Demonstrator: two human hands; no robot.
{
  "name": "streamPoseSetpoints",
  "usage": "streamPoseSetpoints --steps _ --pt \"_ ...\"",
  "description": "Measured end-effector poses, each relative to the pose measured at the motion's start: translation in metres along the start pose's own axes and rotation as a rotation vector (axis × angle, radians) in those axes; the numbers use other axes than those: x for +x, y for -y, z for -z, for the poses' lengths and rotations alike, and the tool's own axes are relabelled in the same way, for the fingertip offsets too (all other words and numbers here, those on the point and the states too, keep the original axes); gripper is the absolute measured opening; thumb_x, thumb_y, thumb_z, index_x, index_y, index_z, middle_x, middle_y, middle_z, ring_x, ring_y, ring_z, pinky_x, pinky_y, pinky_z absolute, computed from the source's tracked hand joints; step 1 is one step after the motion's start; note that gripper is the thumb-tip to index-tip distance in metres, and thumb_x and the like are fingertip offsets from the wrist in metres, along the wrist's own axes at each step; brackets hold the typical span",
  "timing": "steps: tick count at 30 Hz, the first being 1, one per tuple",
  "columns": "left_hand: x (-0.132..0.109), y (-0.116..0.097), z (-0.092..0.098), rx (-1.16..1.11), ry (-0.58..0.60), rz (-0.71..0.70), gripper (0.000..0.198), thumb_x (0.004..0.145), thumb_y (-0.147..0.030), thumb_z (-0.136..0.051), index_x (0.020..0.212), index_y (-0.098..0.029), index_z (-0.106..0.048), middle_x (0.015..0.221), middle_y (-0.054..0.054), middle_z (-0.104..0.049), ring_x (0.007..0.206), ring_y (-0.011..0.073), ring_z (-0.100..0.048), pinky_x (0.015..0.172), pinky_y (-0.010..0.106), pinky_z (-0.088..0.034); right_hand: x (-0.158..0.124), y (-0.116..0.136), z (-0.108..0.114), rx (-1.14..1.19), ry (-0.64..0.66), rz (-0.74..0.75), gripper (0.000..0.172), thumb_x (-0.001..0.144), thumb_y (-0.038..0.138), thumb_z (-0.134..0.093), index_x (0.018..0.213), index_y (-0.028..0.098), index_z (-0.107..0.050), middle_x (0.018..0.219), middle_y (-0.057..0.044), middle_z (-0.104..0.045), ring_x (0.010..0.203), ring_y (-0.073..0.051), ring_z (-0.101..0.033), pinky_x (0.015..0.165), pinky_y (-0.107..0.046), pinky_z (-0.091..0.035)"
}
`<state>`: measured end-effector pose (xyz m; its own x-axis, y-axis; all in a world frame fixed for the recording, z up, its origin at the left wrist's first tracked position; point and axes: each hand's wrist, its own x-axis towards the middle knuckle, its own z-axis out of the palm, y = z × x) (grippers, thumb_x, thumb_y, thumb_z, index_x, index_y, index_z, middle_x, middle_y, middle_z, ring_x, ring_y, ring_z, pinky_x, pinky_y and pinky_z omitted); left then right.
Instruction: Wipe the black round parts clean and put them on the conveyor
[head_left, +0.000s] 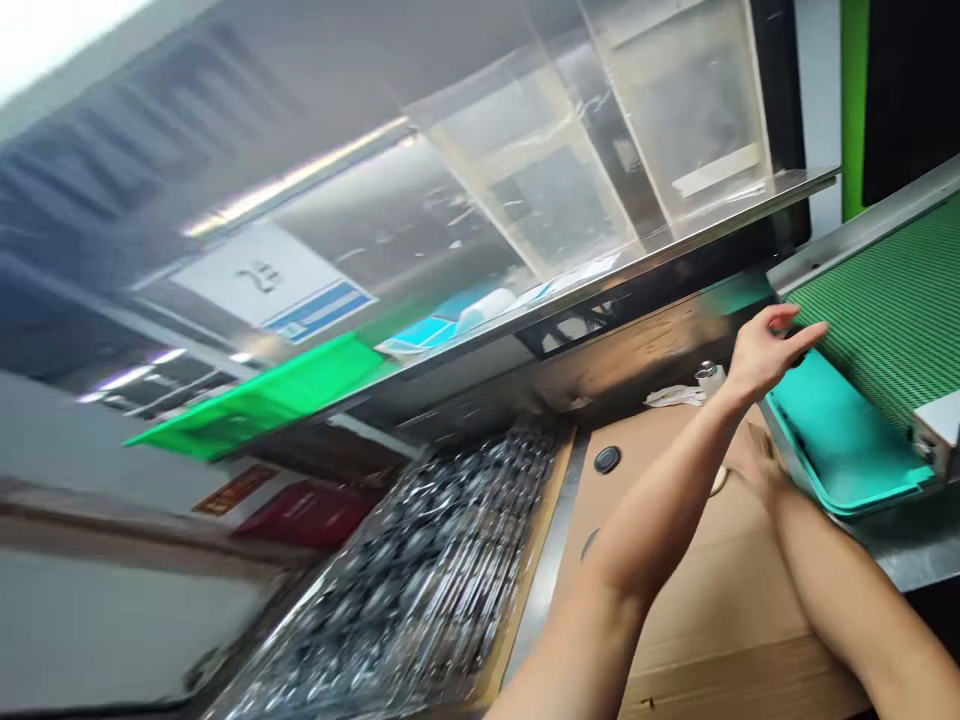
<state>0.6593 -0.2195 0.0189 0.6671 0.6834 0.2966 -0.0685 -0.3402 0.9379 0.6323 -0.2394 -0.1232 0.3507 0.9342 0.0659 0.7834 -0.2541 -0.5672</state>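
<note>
My left hand [769, 350] reaches over the near end of a teal tray [847, 430], beside a green ribbed belt [892, 290]. Its thumb and index finger stand apart. A small dark patch shows just under them, too unclear to name. My right hand [750, 455] is low over the brown cardboard [720, 590], mostly behind my left forearm, so its fingers are hidden. A pale rounded piece [718, 482] shows beside it. On the cardboard lies a black round disc [607, 460]; a second dark disc [590, 543] is partly covered by my left arm.
Clear plastic trays with dark parts [420, 560] are stacked left of the cardboard. Behind it are a crumpled white cloth or paper [675, 396] and a small metal-topped bottle [709, 375]. A metal shelf [750, 215] overhangs the back, with a green bin [277, 395] on it.
</note>
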Motion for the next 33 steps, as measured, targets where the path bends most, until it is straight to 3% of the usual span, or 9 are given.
streamPoseSetpoints --steps 5,9,11,13,17,21,26,30,33 --pt "-0.105 0.088 0.126 -0.536 -0.430 0.422 0.049 0.061 -0.048 -0.093 0.082 -0.014 -0.064 0.065 -0.006 -0.047 0.054 0.0040 -0.045 0.043 0.016 -0.026 0.009 -0.002 -0.014 -0.139 -0.046 -0.073 0.044 0.104 0.042 -0.041 0.101 0.020 -0.078 0.107 -0.015 -0.077 0.099 -0.026 -0.072 0.085 -0.034 -0.049" --pt "-0.151 0.134 0.176 -0.725 -0.641 0.458 0.048 0.066 -0.048 -0.089 0.079 -0.017 -0.055 0.073 -0.005 -0.052 0.049 0.0018 -0.044 0.036 0.015 -0.014 0.002 0.008 -0.010 -0.221 -0.271 0.155 0.040 0.103 0.046 -0.047 0.100 0.019 -0.077 0.109 -0.015 -0.074 0.111 -0.029 -0.063 0.094 -0.037 -0.046" --pt "-0.159 0.145 0.180 -0.691 -0.665 0.421 0.049 0.070 -0.051 -0.087 0.079 -0.017 -0.053 0.075 -0.004 -0.053 0.047 0.0018 -0.043 0.034 0.015 -0.015 -0.006 0.018 -0.009 -0.198 -0.275 0.382 0.037 0.100 0.049 -0.054 0.111 0.020 -0.076 0.113 -0.013 -0.072 0.112 -0.028 -0.061 0.098 -0.037 -0.045" --pt "-0.159 0.151 0.177 -0.624 -0.664 0.362 0.051 0.073 -0.058 -0.085 0.077 -0.018 -0.053 0.070 -0.005 -0.050 0.047 0.0029 -0.042 0.035 0.016 -0.019 -0.012 0.026 -0.011 -0.181 -0.120 0.555 0.038 0.095 0.051 -0.062 0.120 0.024 -0.073 0.112 -0.010 -0.071 0.110 -0.026 -0.062 0.096 -0.037 -0.047" --pt "-0.157 0.157 0.173 -0.647 -0.689 0.313 0.045 0.079 -0.053 -0.082 0.078 -0.018 -0.053 0.067 -0.006 -0.049 0.053 0.0055 -0.046 0.042 0.016 -0.034 -0.010 0.022 -0.020 -0.251 0.109 0.597 0.037 0.089 0.045 -0.070 0.120 0.024 -0.073 0.113 -0.010 -0.070 0.109 -0.028 -0.064 0.096 -0.039 -0.048" --pt "-0.158 0.157 0.173 -0.777 -0.637 0.369 0.033 0.077 -0.021 -0.086 0.099 -0.018 -0.061 0.087 -0.001 -0.066 0.068 0.0089 -0.061 0.055 0.019 -0.047 0.003 0.011 -0.020 -0.242 -0.027 0.426 0.044 0.088 0.044 -0.072 0.123 0.019 -0.069 0.115 -0.013 -0.072 0.106 -0.030 -0.065 0.092 -0.041 -0.049" --pt "-0.157 0.155 0.174 -0.842 -0.569 0.390 0.029 0.080 -0.012 -0.079 0.104 -0.017 -0.064 0.089 0.002 -0.071 0.066 0.0097 -0.062 0.053 0.019 -0.043 0.000 0.031 -0.010 0.028 -0.328 0.289 0.038 0.086 0.052 -0.074 0.106 0.021 -0.069 0.100 -0.007 -0.074 0.085 -0.023 -0.066 0.081 -0.036 -0.051" --pt "-0.155 0.153 0.166 -0.939 -0.448 0.404 0.009 0.092 -0.017 -0.066 0.101 -0.016 -0.066 0.083 0.002 -0.070 0.064 0.0103 -0.061 0.059 0.021 -0.048 -0.006 0.046 -0.020 0.108 -0.424 0.404 0.040 0.088 0.056 -0.071 0.106 0.021 -0.068 0.100 -0.008 -0.072 0.089 -0.024 -0.065 0.084 -0.036 -0.052" --pt "-0.154 0.149 0.164 -1.065 -0.372 0.438 0.025 0.103 -0.029 -0.051 0.096 -0.015 -0.070 0.086 0.006 -0.072 0.075 0.0144 -0.066 0.074 0.027 -0.055 -0.006 0.046 -0.031 0.079 -0.363 0.516 0.036 0.093 0.053 -0.064 0.109 0.020 -0.068 0.109 -0.012 -0.069 0.104 -0.027 -0.063 0.096 -0.042 -0.051"
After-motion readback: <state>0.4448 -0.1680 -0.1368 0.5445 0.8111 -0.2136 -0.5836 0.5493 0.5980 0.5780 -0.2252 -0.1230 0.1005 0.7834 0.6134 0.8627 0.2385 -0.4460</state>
